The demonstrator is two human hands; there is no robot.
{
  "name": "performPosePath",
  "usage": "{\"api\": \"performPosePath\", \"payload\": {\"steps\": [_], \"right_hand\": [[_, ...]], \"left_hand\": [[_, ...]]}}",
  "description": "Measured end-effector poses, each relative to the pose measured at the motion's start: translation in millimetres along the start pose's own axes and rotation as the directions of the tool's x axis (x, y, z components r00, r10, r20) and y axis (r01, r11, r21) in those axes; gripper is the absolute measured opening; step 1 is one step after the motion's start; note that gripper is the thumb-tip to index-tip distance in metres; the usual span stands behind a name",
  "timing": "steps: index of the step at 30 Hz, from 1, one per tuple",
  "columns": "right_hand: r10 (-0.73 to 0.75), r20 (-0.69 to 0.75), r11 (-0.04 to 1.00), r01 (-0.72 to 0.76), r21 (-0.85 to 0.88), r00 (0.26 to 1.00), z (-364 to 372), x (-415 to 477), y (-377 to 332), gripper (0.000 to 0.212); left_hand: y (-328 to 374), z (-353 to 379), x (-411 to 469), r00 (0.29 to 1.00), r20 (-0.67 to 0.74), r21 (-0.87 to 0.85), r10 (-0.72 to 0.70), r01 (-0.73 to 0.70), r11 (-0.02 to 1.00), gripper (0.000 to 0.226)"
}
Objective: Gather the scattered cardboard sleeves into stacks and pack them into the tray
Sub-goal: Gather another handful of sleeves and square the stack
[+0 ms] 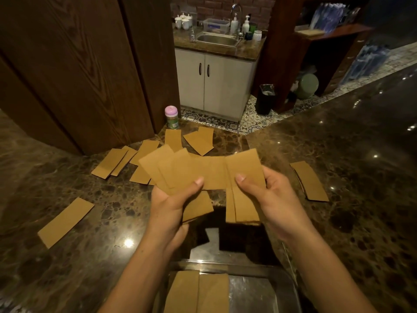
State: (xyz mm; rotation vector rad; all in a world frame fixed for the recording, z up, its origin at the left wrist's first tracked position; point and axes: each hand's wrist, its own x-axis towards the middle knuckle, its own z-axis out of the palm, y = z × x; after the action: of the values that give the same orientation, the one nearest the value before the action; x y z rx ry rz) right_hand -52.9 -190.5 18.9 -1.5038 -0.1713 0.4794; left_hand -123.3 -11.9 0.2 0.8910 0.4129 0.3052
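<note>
I am holding a loose fan of sleeves (203, 170) above the counter (361, 154), between the tray and the scattered pieces farther off. My left hand (171, 204) is gripping the left end of the fan, thumb pressing on top and fingers curling underneath. My right hand (273, 195) is pinching the right end in the same way. The sleeves are splaying at different angles and a few are hanging below my palms, so I am judging this bunch gathered but not yet squared into a stack.

The tray (225, 266) is sitting at the near edge, right in front of me. It is already carrying packed sleeves (196, 292), two piles side by side in its left part, while its right part is showing bare metal. How deep those piles are I cannot tell.

A good deal is waiting on the counter. A lone sleeve (65, 222) is lying well to the left. A cluster (117, 162) is lying beyond my left hand, some pieces overlapping. A few more (199, 142) are lying at the far side, near a pink-capped jar (172, 117). A small stack (309, 181) is resting to the right, apart from the rest.

I am reckoning the job is partly done, perhaps near the middle. What is remaining is evening up this bunch, laying it in the tray's free part, then collecting the pieces on the left, far side and right.
</note>
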Motion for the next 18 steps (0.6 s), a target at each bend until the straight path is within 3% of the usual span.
{"api": "performPosePath", "payload": {"steps": [3,5,10,15,18], "right_hand": [[0.04,0.166,0.992,-0.019,-0.128,0.985,-1.8,-9.2,8.9,0.02],[0.027,0.174,0.987,0.001,-0.158,0.984,-4.8,-8.6,9.4,0.022],[-0.01,0.084,1.0,0.008,0.026,0.996,-11.7,1.9,-0.8,0.029],[-0.001,0.165,0.999,-0.004,0.032,0.986,2.2,6.5,4.7,0.033],[-0.032,0.084,0.992,0.022,0.124,0.996,12.4,6.4,8.6,0.03]], "left_hand": [[2.6,1.5,3.2,0.997,-0.069,-0.024,0.039,-0.041,0.999,0.046],[3.8,1.3,5.0,0.994,-0.091,0.02,0.064,-0.062,0.998,0.043],[6.7,-2.2,5.9,0.999,0.004,0.143,0.053,-0.053,0.988,0.047],[3.5,3.5,4.4,0.99,0.138,0.288,-0.026,-0.015,0.957,0.04],[3.2,4.1,1.3,0.98,0.168,0.229,-0.108,0.068,0.971,0.041]]}}
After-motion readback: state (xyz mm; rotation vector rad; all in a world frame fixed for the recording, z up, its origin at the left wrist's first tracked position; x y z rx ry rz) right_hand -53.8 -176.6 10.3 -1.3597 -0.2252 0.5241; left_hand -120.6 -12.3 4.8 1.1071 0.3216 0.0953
